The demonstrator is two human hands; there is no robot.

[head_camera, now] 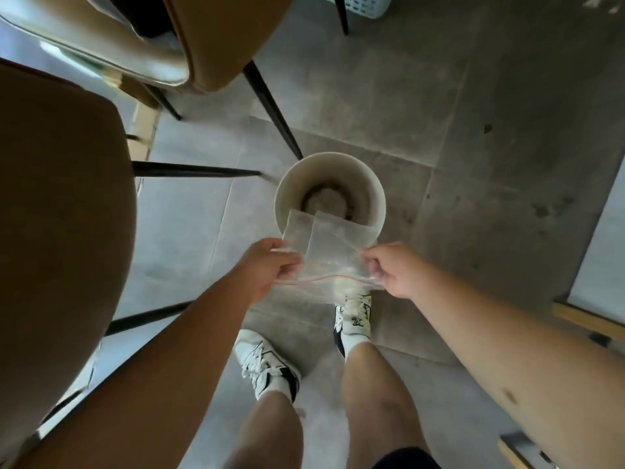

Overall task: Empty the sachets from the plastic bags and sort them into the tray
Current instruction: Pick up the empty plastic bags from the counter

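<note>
Left hand (pixel 270 269) and right hand (pixel 392 269) each pinch one end of the clear plastic bags (pixel 328 252); zip edge runs hand to hand, bags hanging away from the person, directly above the round bin (pixel 378 198); neither hand nearer

- Clear plastic bags (pixel 329 247): at least two, thin and see-through, overlapped in one loose bunch, held in the air above the floor.
- One zip strip with a thin red line along the near edge, running roughly level from side to side.
- Opposite ends pinched between fingers, left end and right end, sheets stretched flat between.
- Far corners overlapping the near rim of a round pale bin below.
- Bags flat and slack; nothing discernible inside.
- No tray or sachets in view.
</note>
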